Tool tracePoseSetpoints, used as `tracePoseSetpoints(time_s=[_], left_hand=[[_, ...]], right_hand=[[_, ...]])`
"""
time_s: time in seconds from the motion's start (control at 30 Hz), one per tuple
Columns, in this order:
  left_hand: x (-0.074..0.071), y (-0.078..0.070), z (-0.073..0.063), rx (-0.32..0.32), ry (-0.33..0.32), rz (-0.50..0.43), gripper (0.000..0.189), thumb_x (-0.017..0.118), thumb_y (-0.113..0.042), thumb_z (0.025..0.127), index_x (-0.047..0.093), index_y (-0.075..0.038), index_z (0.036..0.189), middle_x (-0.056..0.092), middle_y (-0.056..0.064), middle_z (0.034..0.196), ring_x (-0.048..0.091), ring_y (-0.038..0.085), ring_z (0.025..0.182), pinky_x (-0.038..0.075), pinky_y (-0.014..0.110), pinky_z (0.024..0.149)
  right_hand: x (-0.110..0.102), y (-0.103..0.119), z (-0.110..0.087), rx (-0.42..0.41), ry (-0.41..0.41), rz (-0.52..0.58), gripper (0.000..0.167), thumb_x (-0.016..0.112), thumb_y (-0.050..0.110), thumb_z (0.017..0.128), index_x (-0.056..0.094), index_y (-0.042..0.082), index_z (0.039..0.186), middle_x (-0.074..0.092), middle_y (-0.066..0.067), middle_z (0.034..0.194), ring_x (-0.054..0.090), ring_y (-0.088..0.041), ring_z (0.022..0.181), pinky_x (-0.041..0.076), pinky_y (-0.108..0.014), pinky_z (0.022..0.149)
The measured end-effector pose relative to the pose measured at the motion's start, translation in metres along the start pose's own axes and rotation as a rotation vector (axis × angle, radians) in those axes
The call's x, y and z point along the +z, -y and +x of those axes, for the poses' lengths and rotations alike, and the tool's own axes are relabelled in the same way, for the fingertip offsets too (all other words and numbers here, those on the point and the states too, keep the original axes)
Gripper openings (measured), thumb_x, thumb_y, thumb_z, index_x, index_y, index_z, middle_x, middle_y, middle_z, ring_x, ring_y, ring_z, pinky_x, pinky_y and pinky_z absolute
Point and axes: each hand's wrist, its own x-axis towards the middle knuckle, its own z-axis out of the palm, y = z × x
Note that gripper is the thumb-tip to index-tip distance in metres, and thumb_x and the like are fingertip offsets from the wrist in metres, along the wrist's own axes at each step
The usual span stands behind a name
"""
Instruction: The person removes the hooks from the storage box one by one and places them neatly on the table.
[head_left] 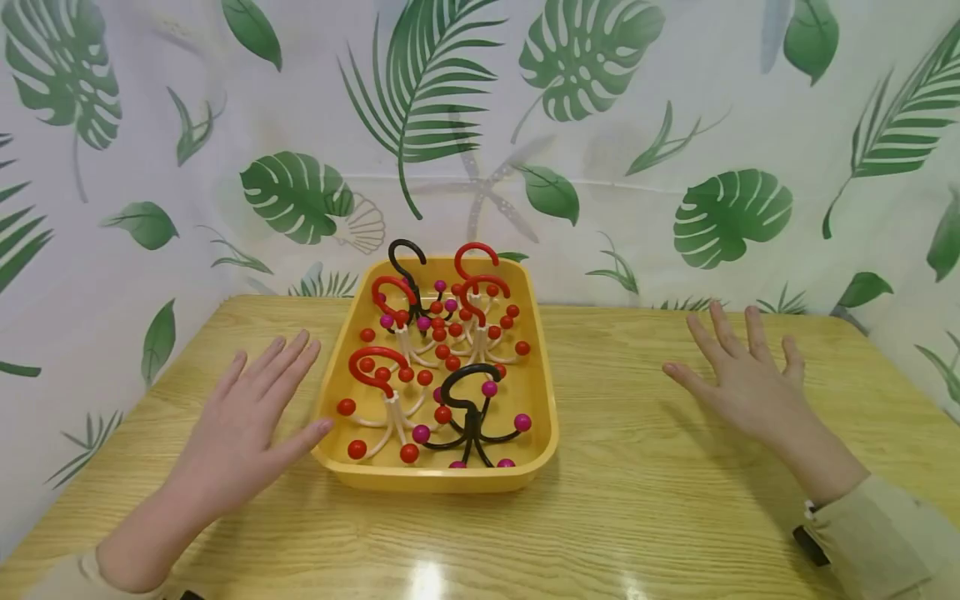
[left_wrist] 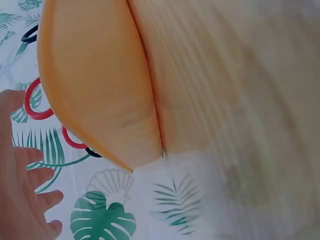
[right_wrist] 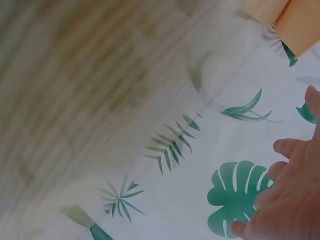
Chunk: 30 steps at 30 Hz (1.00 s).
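A yellow plastic tray point(head_left: 431, 479) sits on the table and holds several spider-like pieces, each with a curved hook on top and splayed legs tipped with balls. One front piece point(head_left: 378, 353) has a red hook, pale legs and red balls; beside it stands a black piece point(head_left: 471, 425) with magenta balls. My left hand point(head_left: 243, 425) is spread over the table left of the tray, thumb tip close to the rim. Well off to the right, my right hand point(head_left: 753, 383) is held with fingers spread, holding nothing. The left wrist view shows the tray's outer wall point(left_wrist: 95, 70) beside the left fingers.
The tray stands on a light wood-grain table point(head_left: 622, 467). Behind it hangs a white cloth point(head_left: 600, 208) printed with green leaves, which meets the table's far edge. Light-coloured sleeves point(head_left: 885, 533) cover both forearms.
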Motion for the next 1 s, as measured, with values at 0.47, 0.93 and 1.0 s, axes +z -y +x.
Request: tracePoseSetpoints(time_s=[0.47,0.93,1.0], left_hand=[[0.016,-0.005,0.001,-0.032,0.162,-0.318,0.102,0.075,-0.054,0.075,0.019,-0.022,0.154,0.009,-0.001,0.160,0.013,0.029,0.143,0.019,0.060,0.107],[0.031,0.010,-0.002,-0.151,0.131,-0.839,0.093,0.073,-0.010,0.082,0.018,-0.034,0.153,0.007,-0.001,0.160,0.004,0.030,0.144,0.015,0.054,0.111],[0.034,0.013,-0.002,-0.153,0.132,-0.871,0.093,0.073,-0.008,0.081,0.018,-0.030,0.154,0.007,-0.001,0.160,0.005,0.029,0.144,0.016,0.042,0.113]], right_hand=[[-0.006,0.037,0.000,-0.284,-0.210,0.163,0.071,0.064,0.042,0.090,0.038,0.010,0.147,0.039,-0.017,0.147,0.018,-0.041,0.140,0.014,-0.070,0.100],[-0.030,0.123,0.015,-0.526,-0.241,0.520,0.042,0.076,0.017,0.083,0.064,0.009,0.122,0.066,-0.004,0.117,0.062,-0.022,0.104,0.050,-0.040,0.087],[-0.032,0.133,0.018,-0.550,-0.195,0.575,0.042,0.075,0.016,0.083,0.063,0.008,0.123,0.064,-0.004,0.120,0.061,-0.022,0.105,0.050,-0.037,0.088]])
